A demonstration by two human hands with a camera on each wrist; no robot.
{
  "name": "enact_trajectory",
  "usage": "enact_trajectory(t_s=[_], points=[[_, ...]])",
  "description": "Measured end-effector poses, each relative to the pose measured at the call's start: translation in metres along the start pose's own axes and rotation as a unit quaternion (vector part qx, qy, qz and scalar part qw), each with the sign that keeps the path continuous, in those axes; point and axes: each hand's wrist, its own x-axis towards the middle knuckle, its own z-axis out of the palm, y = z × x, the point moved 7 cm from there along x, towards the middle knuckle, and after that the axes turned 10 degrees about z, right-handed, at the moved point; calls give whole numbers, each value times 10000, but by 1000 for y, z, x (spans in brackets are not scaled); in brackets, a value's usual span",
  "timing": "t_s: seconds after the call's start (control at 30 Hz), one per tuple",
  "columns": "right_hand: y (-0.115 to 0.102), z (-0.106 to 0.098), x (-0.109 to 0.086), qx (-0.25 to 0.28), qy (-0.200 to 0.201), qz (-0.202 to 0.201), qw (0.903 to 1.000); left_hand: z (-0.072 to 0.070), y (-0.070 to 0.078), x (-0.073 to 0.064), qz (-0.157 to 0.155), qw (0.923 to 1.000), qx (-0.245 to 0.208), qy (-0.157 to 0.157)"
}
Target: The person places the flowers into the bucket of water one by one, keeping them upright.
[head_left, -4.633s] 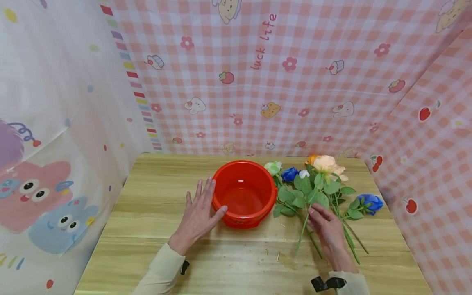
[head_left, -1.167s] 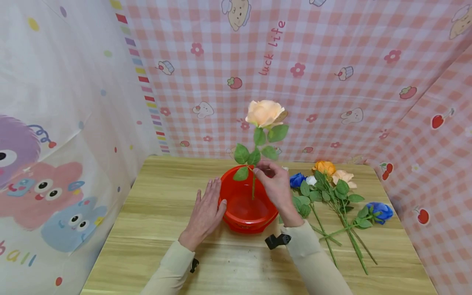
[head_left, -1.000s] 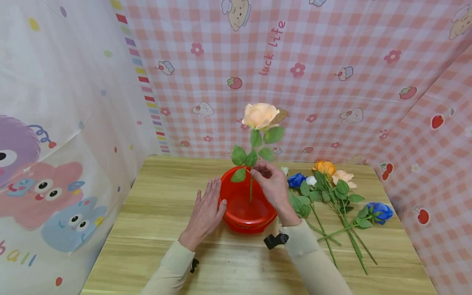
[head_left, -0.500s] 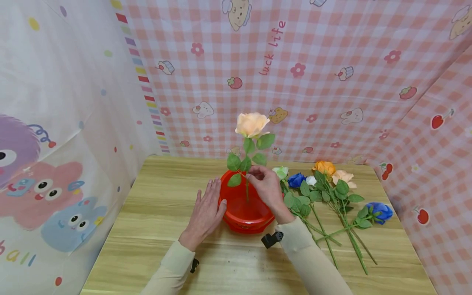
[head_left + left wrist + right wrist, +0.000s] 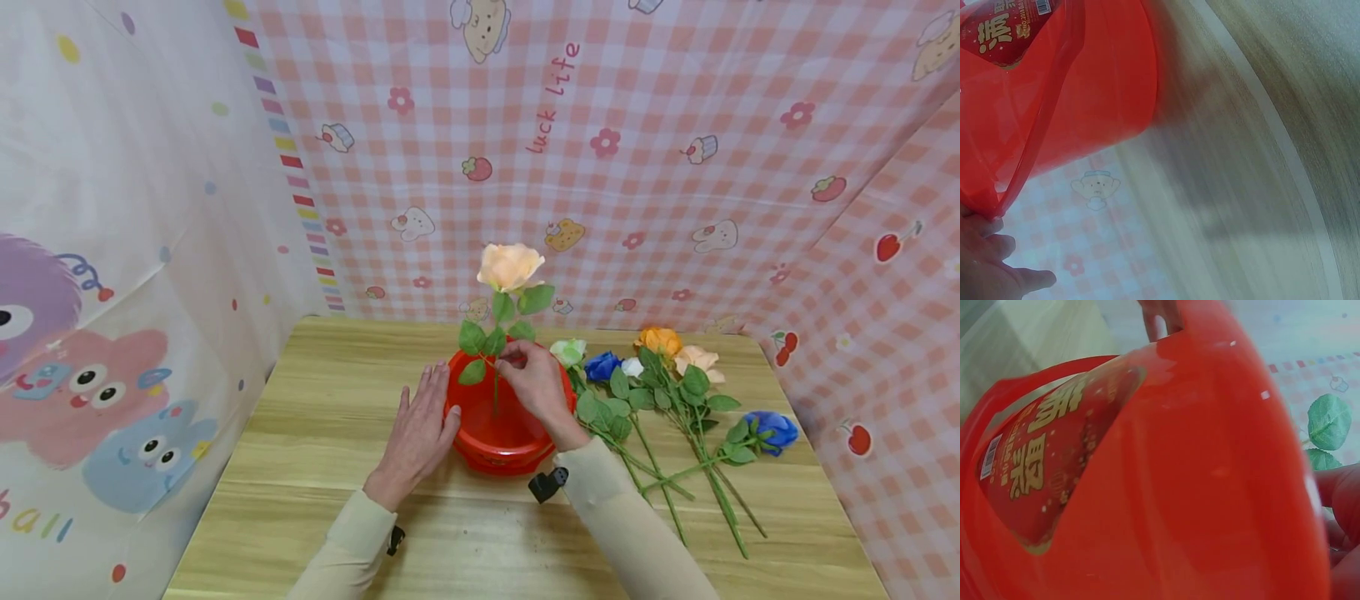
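In the head view a red plastic bucket (image 5: 506,458) stands on the wooden table. My left hand (image 5: 416,433) rests against its left side, fingers straight and thumb at the rim. Over the opening, my right hand (image 5: 536,387) pinches the stem of a peach artificial rose (image 5: 510,267). The rose is upright, bloom above the rim and stem reaching down inside; I cannot tell if the stem end touches the bottom. The right wrist view has the bucket's wall (image 5: 1210,487) up close, with rose leaves (image 5: 1329,422) and my right fingers (image 5: 1347,506) beyond it.
Right of the bucket lie several artificial roses: a pale green one (image 5: 568,351), a blue one (image 5: 602,366), a white one (image 5: 632,367), an orange one (image 5: 659,342), another peach one (image 5: 699,363) and a second blue one (image 5: 772,432). Their stems cross toward the front. Patterned cloths (image 5: 480,125) hang behind.
My right hand has taken the peach rose from the pile and brought it over the bucket. In the last second it has moved left and lower into the bucket. My left hand stays on the bucket.
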Motion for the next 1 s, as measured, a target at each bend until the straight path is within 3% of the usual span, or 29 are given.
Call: enact_trajectory(t_s=[0.4, 1.0], points=[[6, 8, 6, -564, -113, 50, 9983, 0, 0, 0, 77, 9999, 4, 88], [16, 20, 12, -1142, -617, 242, 9912, 0, 0, 0, 28, 9999, -80, 74]])
